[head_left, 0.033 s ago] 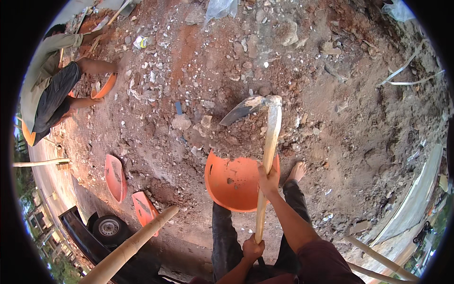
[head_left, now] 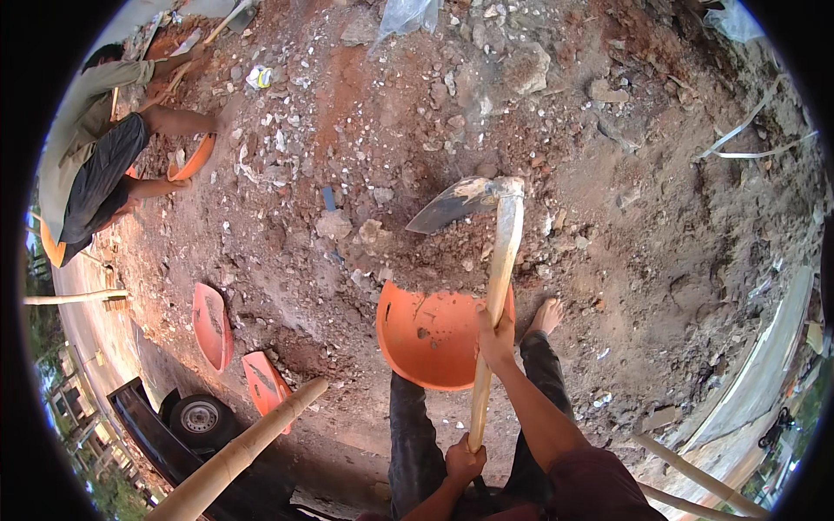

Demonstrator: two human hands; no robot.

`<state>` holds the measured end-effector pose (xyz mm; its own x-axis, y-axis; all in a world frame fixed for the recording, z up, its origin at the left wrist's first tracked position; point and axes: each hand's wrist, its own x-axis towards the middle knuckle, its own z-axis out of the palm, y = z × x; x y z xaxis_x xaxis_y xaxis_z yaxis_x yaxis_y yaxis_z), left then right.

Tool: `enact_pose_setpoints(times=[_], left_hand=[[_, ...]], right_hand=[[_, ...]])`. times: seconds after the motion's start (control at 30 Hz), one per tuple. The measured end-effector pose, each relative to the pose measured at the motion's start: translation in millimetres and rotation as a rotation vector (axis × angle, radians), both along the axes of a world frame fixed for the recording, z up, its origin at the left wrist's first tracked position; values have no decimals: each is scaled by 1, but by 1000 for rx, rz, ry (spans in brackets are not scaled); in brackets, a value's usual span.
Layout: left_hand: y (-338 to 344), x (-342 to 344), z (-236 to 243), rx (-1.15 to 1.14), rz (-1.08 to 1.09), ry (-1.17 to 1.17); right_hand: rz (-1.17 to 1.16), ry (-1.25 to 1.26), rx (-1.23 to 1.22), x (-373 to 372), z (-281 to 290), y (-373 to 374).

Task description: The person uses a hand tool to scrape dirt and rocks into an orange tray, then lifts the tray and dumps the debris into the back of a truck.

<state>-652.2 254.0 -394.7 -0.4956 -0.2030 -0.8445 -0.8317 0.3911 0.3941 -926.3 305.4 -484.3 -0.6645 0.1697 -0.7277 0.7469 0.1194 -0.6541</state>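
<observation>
Both my hands are closed around the pale wooden handle of a hoe. My right hand grips it about midway, above the right rim of an orange basin. Lower down, close to my body, my left hand is wrapped round the handle's end. The worn, dark hoe blade points left over loose soil and stones beyond the basin. That shallow basin lies at my feet, its far edge against the soil, with a few bits of dirt inside.
Two orange pans lie on the ground at left, near a bamboo pole and a dark vehicle's wheel. A co-worker bends at far left, holding a long-handled tool. Rubble and a plastic sheet lie ahead.
The hoe's head has shifted slightly right and tilted, so more of the blade's face shows. My right hand has moved a little with the handle. The basin has barely moved.
</observation>
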Motion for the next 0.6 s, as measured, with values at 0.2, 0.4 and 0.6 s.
enact_pose_setpoints(times=[0.2, 0.4, 0.6], left_hand=[[-44, -196, -42, -179, -290, 451], [-64, -391, -28, -114, -504, 415], [-66, -257, -35, 64, -192, 204]], right_hand=[[-284, 332, -180, -185, 75, 19], [-275, 269, 147, -365, 37, 40], [-20, -17, 292, -246, -8, -20]])
